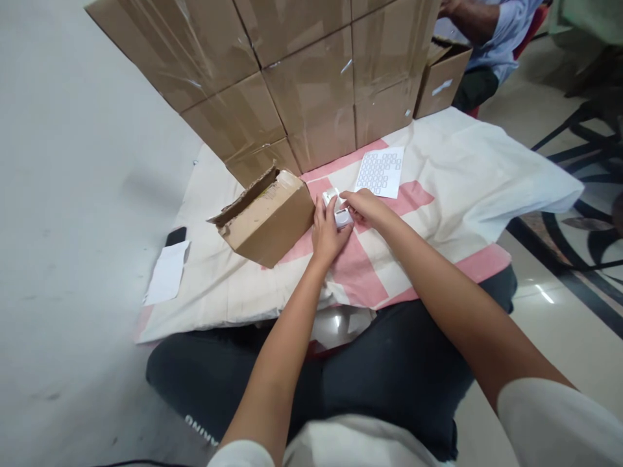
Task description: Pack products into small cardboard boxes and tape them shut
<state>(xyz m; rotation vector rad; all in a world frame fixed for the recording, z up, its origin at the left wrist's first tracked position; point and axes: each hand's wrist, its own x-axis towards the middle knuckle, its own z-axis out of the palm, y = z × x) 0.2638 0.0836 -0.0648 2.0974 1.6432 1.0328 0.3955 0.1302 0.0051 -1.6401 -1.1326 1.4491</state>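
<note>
A small white device [343,218] with a dark slot or window lies on the cloth in front of me. My left hand [329,232] is closed round its left and near side. At its upper right, my right hand [361,206] has its fingers pinched together against the white piece; what the fingertips hold is too small to make out. A second white part [331,194] shows just beyond my left fingertips; whether it joins the device I cannot tell. Right behind my right hand lies a sheet of small printed labels [382,170], some of its places bare.
An open cardboard box [272,217] leans left of my hands. Stacked taped cartons [311,91] wall off the back. A phone [176,237] and a white paper [167,272] lie by the left wall. Back right, a person [506,39] sits beside another open box [442,81].
</note>
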